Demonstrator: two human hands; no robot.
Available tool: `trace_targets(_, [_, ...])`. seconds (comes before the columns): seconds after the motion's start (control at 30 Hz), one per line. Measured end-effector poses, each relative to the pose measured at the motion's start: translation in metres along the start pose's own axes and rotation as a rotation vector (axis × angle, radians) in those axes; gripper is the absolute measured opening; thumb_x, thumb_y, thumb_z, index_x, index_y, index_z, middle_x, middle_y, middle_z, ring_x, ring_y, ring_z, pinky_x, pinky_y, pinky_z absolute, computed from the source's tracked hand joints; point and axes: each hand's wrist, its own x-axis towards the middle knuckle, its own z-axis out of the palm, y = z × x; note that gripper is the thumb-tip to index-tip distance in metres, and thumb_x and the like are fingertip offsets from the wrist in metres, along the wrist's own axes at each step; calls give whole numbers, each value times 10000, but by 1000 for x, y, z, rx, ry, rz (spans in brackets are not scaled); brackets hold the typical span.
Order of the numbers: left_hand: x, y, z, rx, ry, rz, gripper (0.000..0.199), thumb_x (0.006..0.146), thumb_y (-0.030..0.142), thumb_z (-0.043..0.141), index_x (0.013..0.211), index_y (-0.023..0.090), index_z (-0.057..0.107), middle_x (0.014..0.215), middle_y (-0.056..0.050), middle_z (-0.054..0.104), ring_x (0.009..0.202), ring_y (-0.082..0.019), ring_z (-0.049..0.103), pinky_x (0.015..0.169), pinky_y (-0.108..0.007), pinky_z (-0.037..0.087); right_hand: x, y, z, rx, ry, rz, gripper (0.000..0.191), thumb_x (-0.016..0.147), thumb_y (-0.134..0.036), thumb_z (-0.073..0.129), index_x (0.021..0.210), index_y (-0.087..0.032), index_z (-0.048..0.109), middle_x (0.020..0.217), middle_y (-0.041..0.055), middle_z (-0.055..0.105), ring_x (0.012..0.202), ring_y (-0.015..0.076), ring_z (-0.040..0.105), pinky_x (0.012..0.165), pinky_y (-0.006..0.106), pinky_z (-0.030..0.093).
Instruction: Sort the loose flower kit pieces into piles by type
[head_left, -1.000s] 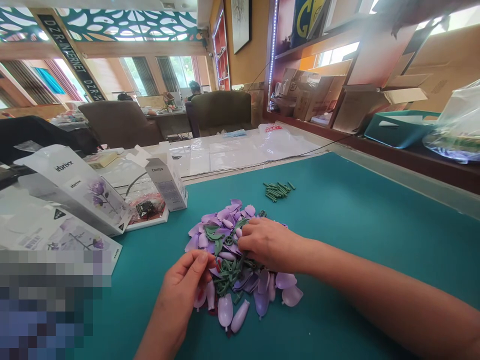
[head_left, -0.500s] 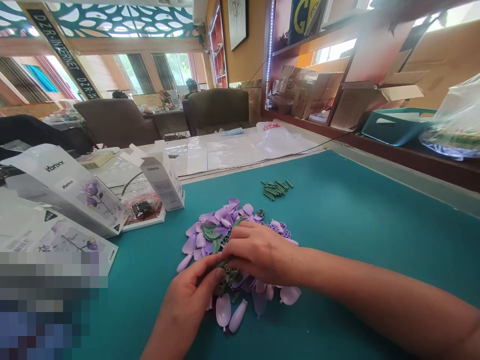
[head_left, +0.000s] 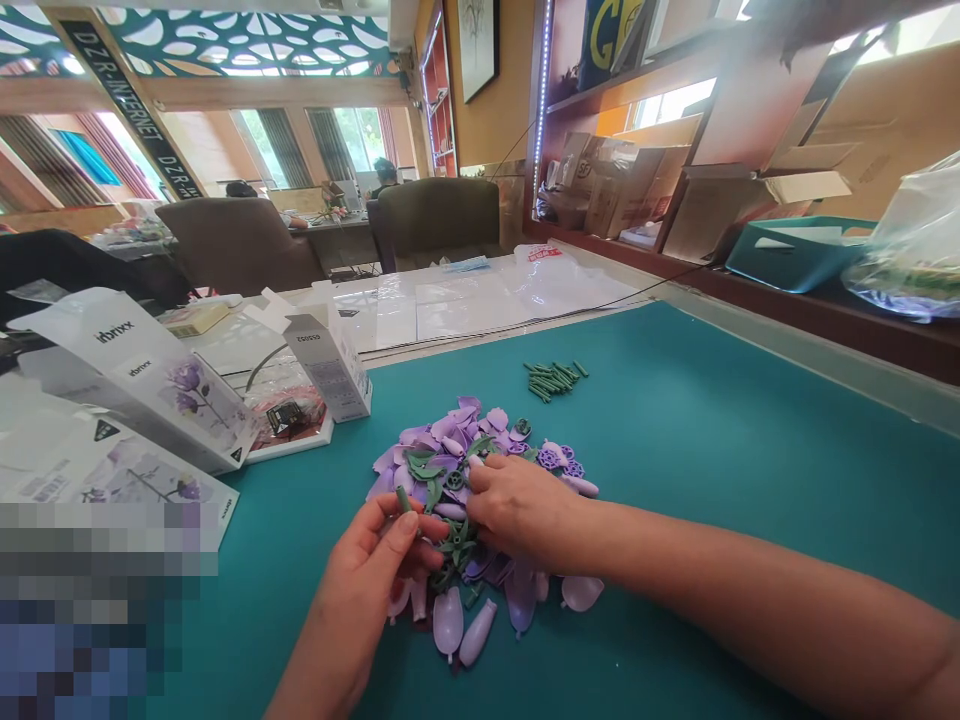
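Note:
A heap of lilac plastic petals (head_left: 448,622) and green leaf pieces (head_left: 424,466) lies on the green mat in front of me. At the heap's near left side, my left hand (head_left: 379,548) pinches a short green stem piece (head_left: 403,498) between thumb and fingers. My right hand (head_left: 521,508) reaches into the middle of the heap from the right, its fingers bent together among the petals. Whatever its fingertips touch is hidden by the hand. Purple ring-shaped parts (head_left: 561,457) lie beyond my right wrist.
Farther back on the mat (head_left: 735,480) is a small pile of green stem pieces (head_left: 553,380). Open white boxes with flower pictures (head_left: 135,370) and a tall white box (head_left: 328,365) stand at the left. A blue-green basket (head_left: 795,250) sits on the right ledge.
My hands have moved apart. The left one drew back to the left with the green stem piece, now plainly visible, while the right went down into the heap.

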Motion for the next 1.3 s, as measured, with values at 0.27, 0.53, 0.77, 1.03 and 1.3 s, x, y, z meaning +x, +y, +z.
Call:
trace_targets(0.27, [-3, 5, 1, -106, 6, -37, 357, 670, 460, 739, 846, 190, 585, 860, -5, 681, 703, -115, 582, 616, -214, 477, -2, -1, 0, -20, 27, 36, 136, 859, -143, 508, 821, -152, 639, 843, 80, 593, 772, 198, 489, 593, 315, 329])
trace_targets(0.53, [3, -3, 1, -216, 47, -52, 379, 599, 391, 810, 880, 213, 629, 667, 62, 609, 565, -67, 489, 521, -157, 413, -10, 10, -25, 307, 234, 230, 38, 813, -126, 561, 843, -145, 573, 849, 45, 589, 768, 146, 485, 678, 275, 355])
trace_targets(0.77, [-4, -3, 3, -201, -106, -48, 355, 661, 353, 780, 974, 217, 684, 792, 15, 680, 698, -99, 571, 664, -189, 462, -6, -9, -23, 929, 246, 337, 68, 797, -192, 620, 774, -170, 559, 690, -41, 557, 617, 82, 467, 537, 199, 332])
trace_targets(1.03, [-6, -1, 9, -303, -48, -73, 355, 550, 386, 841, 832, 204, 726, 680, 33, 661, 586, -80, 547, 586, -170, 461, -5, -18, -25, 856, 160, 340, 118, 771, -231, 671, 745, -160, 580, 684, -40, 556, 609, 78, 466, 523, 200, 300])
trace_targets(1.3, [-8, 7, 5, -330, 47, -67, 373, 520, 415, 850, 764, 177, 701, 728, 9, 687, 598, -92, 583, 561, -170, 493, -9, 2, -24, 444, 170, 114, 125, 873, -207, 553, 820, -153, 652, 828, 35, 599, 758, 131, 497, 656, 250, 354])
